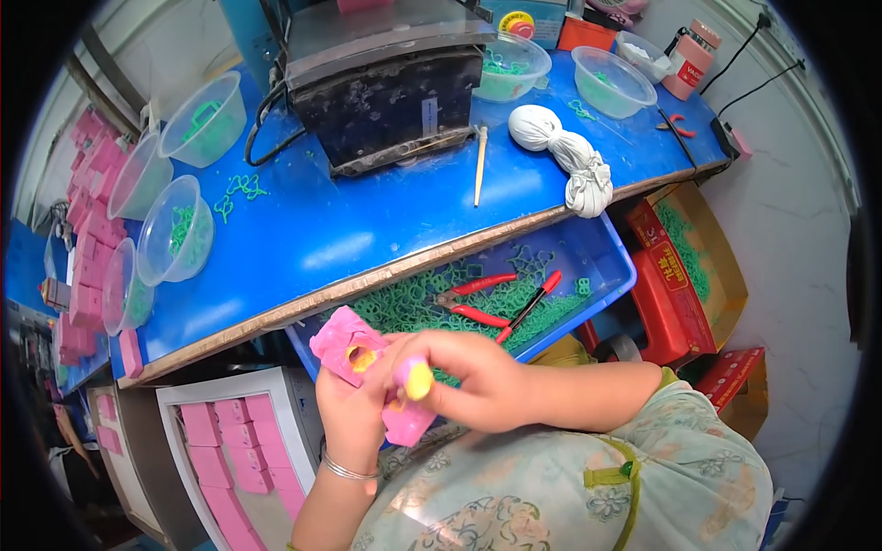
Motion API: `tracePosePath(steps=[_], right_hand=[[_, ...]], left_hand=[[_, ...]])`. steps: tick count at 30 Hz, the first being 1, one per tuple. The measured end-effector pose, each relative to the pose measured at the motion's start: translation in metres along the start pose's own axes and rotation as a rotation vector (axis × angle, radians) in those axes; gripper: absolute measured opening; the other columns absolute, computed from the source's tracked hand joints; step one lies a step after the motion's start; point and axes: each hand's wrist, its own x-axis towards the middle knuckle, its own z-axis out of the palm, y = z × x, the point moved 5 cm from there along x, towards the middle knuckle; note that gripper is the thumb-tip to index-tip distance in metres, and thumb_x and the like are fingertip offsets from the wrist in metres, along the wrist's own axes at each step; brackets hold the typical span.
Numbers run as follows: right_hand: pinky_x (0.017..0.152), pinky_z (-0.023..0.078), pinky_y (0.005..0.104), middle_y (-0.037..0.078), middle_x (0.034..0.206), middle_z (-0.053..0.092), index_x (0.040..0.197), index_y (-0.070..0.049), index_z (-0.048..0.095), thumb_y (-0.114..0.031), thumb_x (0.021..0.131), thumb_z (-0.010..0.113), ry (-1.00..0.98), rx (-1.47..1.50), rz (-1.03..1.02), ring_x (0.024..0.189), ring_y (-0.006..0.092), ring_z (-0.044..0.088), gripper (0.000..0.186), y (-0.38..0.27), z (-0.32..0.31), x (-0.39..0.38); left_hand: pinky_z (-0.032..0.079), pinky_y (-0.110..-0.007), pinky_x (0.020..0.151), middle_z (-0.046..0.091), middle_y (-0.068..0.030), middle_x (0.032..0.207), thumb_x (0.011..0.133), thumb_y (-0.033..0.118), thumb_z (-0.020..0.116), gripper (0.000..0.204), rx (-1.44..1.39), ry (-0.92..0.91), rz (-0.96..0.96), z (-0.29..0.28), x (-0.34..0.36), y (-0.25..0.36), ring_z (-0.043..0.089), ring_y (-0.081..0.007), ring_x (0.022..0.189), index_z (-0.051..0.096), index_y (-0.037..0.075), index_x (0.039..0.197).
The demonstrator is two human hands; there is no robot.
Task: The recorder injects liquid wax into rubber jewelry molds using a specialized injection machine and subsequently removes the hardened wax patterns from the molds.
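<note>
A blue table (409,211) spans the upper half of the frame, bearing one dark, boxy machine (395,101) at top centre. Below its edge, one blue tray (617,266) holds a spread of green pieces (395,298), too many to count.

Six clear bowls stand on the table: four clear bowls (156,250) at left and two clear bowls (628,101) at upper right. One knotted white cloth bundle (562,145) lies right of centre, slanting down to the right.

At lower centre, over the tray's near edge, two bare hands meet. The left hand (352,395) rises from the lower edge, forearm near upright and bangles (349,466) at the wrist, its fingers wrapped around pink block material. The right hand (473,376) enters from the right, forearm nearly level and elbow bent, its fingers curled tight around a yellow-tipped piece.

The pink block (338,342) shows above and below the fingers, its long axis running from upper left to lower right; whether both parts are one piece is hidden. The yellow-tipped piece (419,381) turns its blunt end toward the camera, its length foreshortened.

Two pairs of pliers appear: red-handled pliers (447,299) in the tray, red pliers (677,119) at upper right. One wooden stick (480,167) lies nearly upright in the frame.
</note>
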Motion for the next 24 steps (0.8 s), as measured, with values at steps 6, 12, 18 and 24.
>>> tracePosePath(steps=[6,12,18,24], right_hand=[[0.069,0.046,0.0248,0.006,0.093,0.06,0.103,0.0,0.056,-0.013,0.086,0.057,0.267,-0.266,0.038,0.08,0.0134,0.058,0.021,-0.005,-0.034,0.009],[0.056,0.045,0.0295,0.009,0.076,0.06,0.085,-0.004,0.06,-0.012,0.075,0.067,0.033,-0.695,-0.011,0.064,0.0206,0.058,0.016,-0.022,-0.036,0.014],[0.053,0.042,0.0335,0.005,0.066,0.049,0.078,-0.006,0.056,-0.015,0.068,0.062,-0.253,-1.003,-0.223,0.06,0.0239,0.052,0.015,-0.026,-0.022,0.013],[0.06,0.041,0.0327,0.007,0.071,0.046,0.076,-0.003,0.053,-0.02,0.067,0.059,-0.381,-1.023,-0.266,0.07,0.0228,0.05,0.02,-0.026,-0.008,0.006]], left_hand=[[0.048,-0.028,0.073,0.059,-0.0093,0.092,0.073,-0.003,0.065,0.029,0.202,0.039,0.097,-0.008,0.0,-0.005,0.057,-0.0156,0.083,0.055,-0.003,0.1],[0.045,-0.031,0.067,0.053,-0.0119,0.086,0.057,-0.009,0.068,0.042,1.09,0.009,0.721,0.006,-0.009,0.028,0.052,-0.0243,0.076,0.053,0.001,0.094],[0.043,-0.037,0.062,0.055,-0.0101,0.08,0.059,-0.001,0.068,0.039,1.159,-0.13,0.846,0.014,-0.016,0.03,0.052,-0.0283,0.071,0.056,0.002,0.096],[0.041,-0.036,0.057,0.051,-0.0078,0.071,0.059,0.001,0.066,0.032,1.19,-0.223,0.716,0.016,-0.013,0.024,0.049,-0.0257,0.062,0.06,0.005,0.09]])
